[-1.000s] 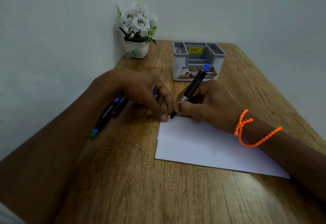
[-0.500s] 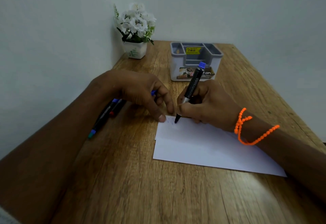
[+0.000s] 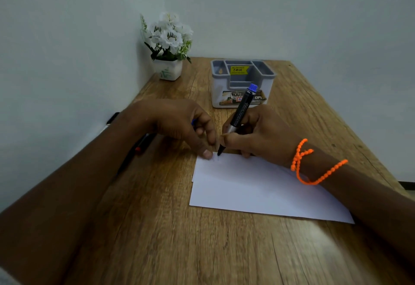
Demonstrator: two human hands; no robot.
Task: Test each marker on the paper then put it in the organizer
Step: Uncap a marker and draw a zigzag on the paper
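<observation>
The right hand [image 3: 258,136] grips a black marker [image 3: 239,116] with a blue end, tilted, its tip touching the far left corner of the white paper [image 3: 258,186] on the wooden counter [image 3: 157,228]. The left hand [image 3: 179,125] rests just beside it, one fingertip pressing the paper's corner, its other fingers curled around something blue, barely visible. More markers [image 3: 143,143] lie under the left forearm. The grey organizer [image 3: 242,82] stands beyond both hands, near a potted white flower [image 3: 168,46].
</observation>
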